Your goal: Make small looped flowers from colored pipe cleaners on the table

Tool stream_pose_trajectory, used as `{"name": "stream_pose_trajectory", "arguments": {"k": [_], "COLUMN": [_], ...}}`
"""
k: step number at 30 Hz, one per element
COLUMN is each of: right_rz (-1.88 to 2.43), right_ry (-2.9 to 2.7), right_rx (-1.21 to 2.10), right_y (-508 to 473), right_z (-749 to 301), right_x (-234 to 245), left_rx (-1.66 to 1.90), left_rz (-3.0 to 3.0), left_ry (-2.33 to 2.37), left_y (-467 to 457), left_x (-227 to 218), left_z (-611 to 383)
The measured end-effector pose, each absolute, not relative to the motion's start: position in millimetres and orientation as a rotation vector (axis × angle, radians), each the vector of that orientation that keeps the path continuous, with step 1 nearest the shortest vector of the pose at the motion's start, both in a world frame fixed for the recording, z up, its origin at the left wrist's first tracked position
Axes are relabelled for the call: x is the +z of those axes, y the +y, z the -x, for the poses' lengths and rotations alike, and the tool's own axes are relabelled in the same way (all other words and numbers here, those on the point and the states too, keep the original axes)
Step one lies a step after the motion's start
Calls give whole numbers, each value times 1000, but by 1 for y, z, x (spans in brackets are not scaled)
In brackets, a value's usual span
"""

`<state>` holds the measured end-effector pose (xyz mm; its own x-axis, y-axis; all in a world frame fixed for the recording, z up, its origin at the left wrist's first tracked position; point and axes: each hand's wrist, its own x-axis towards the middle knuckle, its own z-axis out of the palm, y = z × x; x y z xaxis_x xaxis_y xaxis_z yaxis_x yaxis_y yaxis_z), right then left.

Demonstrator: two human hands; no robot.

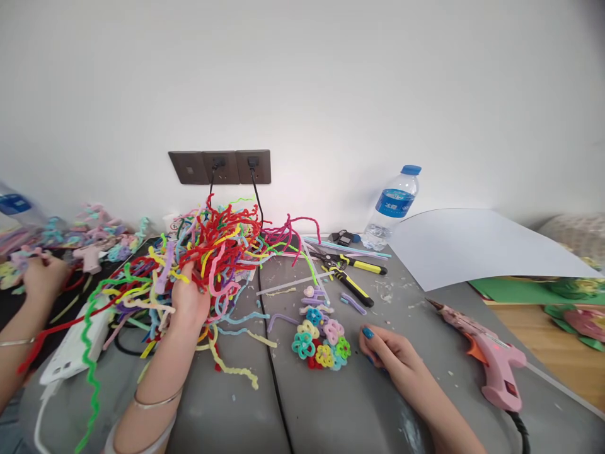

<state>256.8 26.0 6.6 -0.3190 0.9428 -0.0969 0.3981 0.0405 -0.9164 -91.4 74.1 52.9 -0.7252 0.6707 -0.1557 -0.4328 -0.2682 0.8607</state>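
My left hand (188, 296) is raised off the grey table (331, 403) and closed round a big tangled bunch of coloured pipe cleaners (212, 252); strands in red, yellow, green and pink hang from it. My right hand (385, 350) rests on the table with its fingers curled together and nothing visible in them, its blue-nailed fingertips just right of a cluster of small pipe-cleaner flowers (321, 337).
Yellow-handled cutters (352, 277) lie behind the flowers. A pink glue gun (486, 356) lies at the right, a water bottle (392, 208) and white sheet (472, 246) behind it. Another person's hand (40, 277) works at far left beside a white power strip (70, 347).
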Motion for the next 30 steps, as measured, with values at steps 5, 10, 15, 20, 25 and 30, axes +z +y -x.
{"name": "stream_pose_trajectory", "arguments": {"k": [5, 10, 15, 20, 25, 30], "right_rz": [1347, 1342, 1327, 1317, 1301, 1281], "right_ry": [-1758, -1766, -1760, -1755, -1748, -1727], "right_rx": [1260, 1256, 1243, 1249, 1246, 1246], "right_y": [26, 25, 26, 26, 25, 24], "right_z": [-257, -257, -257, -257, -256, -255], "right_x": [9, 9, 8, 8, 9, 10], "left_rx": [2040, 2067, 2064, 1928, 1547, 1349], "left_rz": [-355, -355, -349, -796, -1616, -1905], "left_ry": [1299, 1298, 1298, 1440, 1706, 1734], "left_y": [73, 73, 72, 66, 59, 58], "left_x": [50, 48, 50, 43, 34, 32], "left_z": [91, 92, 90, 88, 84, 82]}}
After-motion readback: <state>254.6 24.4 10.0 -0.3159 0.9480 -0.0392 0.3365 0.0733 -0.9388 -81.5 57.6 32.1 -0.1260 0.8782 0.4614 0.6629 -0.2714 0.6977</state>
